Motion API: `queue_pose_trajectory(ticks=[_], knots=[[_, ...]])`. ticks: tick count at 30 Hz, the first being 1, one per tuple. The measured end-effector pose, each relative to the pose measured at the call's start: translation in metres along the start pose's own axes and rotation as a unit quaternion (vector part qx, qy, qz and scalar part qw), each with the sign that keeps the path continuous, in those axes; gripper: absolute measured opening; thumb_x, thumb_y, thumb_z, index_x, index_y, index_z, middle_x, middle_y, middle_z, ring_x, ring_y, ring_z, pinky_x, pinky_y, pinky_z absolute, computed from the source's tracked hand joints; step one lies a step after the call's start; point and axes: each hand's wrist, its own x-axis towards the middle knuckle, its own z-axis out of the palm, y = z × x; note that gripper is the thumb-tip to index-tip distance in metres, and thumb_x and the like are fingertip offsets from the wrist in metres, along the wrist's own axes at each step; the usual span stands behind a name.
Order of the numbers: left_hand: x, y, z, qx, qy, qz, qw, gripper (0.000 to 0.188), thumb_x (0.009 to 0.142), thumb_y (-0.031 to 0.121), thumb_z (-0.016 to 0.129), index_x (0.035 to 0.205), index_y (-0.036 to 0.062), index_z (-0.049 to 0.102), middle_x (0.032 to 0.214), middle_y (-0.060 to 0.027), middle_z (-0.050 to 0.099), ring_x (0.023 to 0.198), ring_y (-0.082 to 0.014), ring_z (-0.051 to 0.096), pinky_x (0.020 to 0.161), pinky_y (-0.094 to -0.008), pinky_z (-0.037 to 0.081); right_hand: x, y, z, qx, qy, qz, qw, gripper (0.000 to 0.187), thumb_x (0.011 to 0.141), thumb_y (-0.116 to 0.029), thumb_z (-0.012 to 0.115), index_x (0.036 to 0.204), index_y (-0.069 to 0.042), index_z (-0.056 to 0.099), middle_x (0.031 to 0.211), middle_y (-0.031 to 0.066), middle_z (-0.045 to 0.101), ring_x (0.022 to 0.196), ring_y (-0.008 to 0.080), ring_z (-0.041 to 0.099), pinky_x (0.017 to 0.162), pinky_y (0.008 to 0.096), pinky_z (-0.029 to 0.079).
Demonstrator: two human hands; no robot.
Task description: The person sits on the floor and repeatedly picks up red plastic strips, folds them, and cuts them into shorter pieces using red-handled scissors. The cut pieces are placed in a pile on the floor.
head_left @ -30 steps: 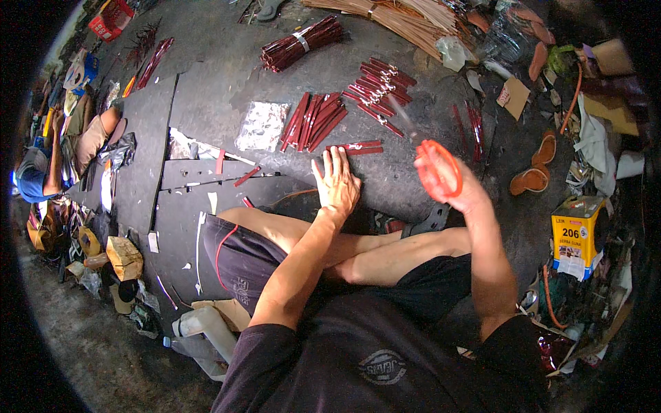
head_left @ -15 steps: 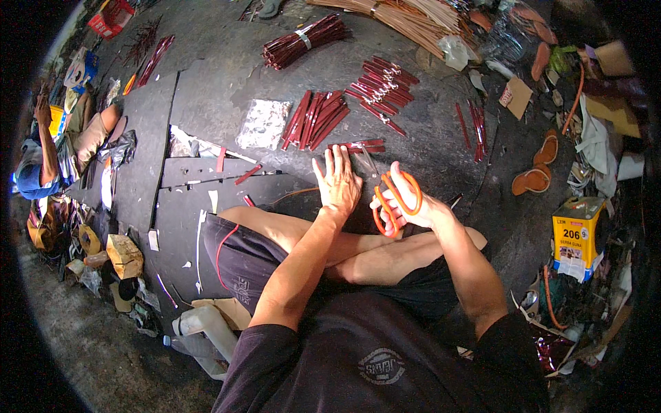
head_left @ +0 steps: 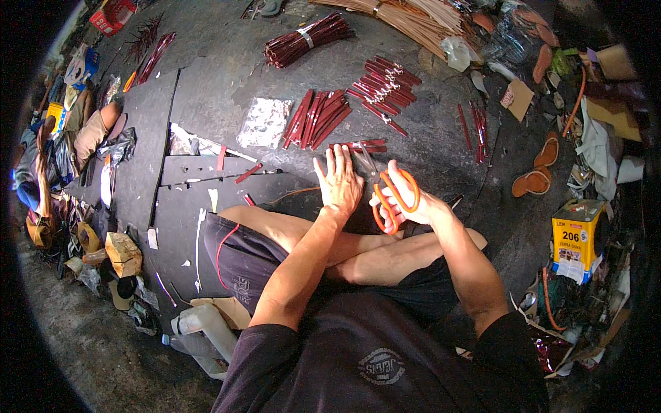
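My left hand (head_left: 341,182) lies flat with its fingers stretched forward, the fingertips on a few short dark red strips (head_left: 368,146) on the dark floor. Orange-handled scissors (head_left: 411,191) are in my right hand (head_left: 416,210), with fingers through the loops. Their blades point forward and left, their tips close to the strips beside my left fingertips. Just beyond lies a loose pile of similar red strips (head_left: 317,120). Farther right sits another group of red strips (head_left: 385,86) with silvery pieces among them. Left of the pile is a clear plastic packet (head_left: 265,122) with pale contents.
A tied red bundle (head_left: 310,40) and long tan sticks (head_left: 406,20) lie at the far side. To the right are sandals (head_left: 531,182), a yellow tin (head_left: 577,237) and clutter. Another person (head_left: 89,134) sits far left. A white jug (head_left: 203,327) lies near my left side.
The scissors' blades show more plainly spread beside the strips. My left hand stays nearly in place. The person at far left has shifted their arm and body.
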Motion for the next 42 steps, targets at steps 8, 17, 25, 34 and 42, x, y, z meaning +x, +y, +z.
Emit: queue_pose_trajectory(ticks=[8,17,25,34,42], knots=[[0.0005,0.0009,-0.0037,0.004,-0.007,-0.004,1.0,0.078,0.086,0.033,0.056,0.151,-0.0001,0.029,0.156,-0.0179,0.028,0.146,-0.0337,0.026,0.117,-0.0618,0.013,0.0035,0.0003,-0.0012,-0.011,-0.007,0.003,1.0,0.102,0.073,-0.094,0.032,0.093,0.002,0.059,0.07,0.0096,0.058,0.055,0.0226,0.062,0.057,0.0385,0.056],[-0.0015,0.0004,-0.0027,0.0,-0.005,-0.002,1.0,0.079,0.086,0.033,0.056,0.152,0.0012,0.027,0.158,-0.0182,0.025,0.147,-0.0345,0.023,0.117,-0.0622,0.012,0.0056,-0.0041,-0.002,-0.058,0.012,0.016,0.998,0.101,0.078,-0.091,0.03,0.101,0.003,0.06,0.068,0.0083,0.058,0.055,0.0222,0.061,0.056,0.0363,0.055],[-0.0065,-0.0006,-0.0053,-0.016,-0.025,0.02,0.999,0.082,0.085,0.036,0.059,0.153,0.0038,0.026,0.159,-0.0235,0.018,0.148,-0.0412,0.015,0.116,-0.0643,0.008,0.0076,0.0002,-0.0034,-0.042,0.005,0.008,0.999,0.098,0.079,-0.09,0.029,0.099,0.001,0.06,0.067,0.0084,0.058,0.056,0.0223,0.062,0.056,0.0363,0.056],[-0.0063,0.0001,-0.0069,-0.001,-0.044,0.026,0.999,0.083,0.086,0.035,0.058,0.154,0.0051,0.022,0.16,-0.0229,0.014,0.149,-0.0404,0.011,0.116,-0.0652,0.005,0.0021,-0.0026,0.0004,-0.053,-0.006,-0.003,0.999,0.1,0.075,-0.093,0.032,0.099,0.002,0.056,0.069,0.008,0.057,0.058,0.0224,0.062,0.06,0.0391,0.057],[-0.0063,0.001,-0.0074,-0.01,-0.029,0.02,0.999,0.078,0.087,0.034,0.056,0.153,0.005,0.027,0.159,-0.0235,0.017,0.148,-0.0409,0.014,0.115,-0.066,0.007,0.0028,-0.0017,0.0011,-0.059,-0.009,-0.008,0.998,0.1,0.076,-0.093,0.031,0.099,0.001,0.055,0.07,0.0079,0.057,0.058,0.0219,0.062,0.06,0.0378,0.057]])
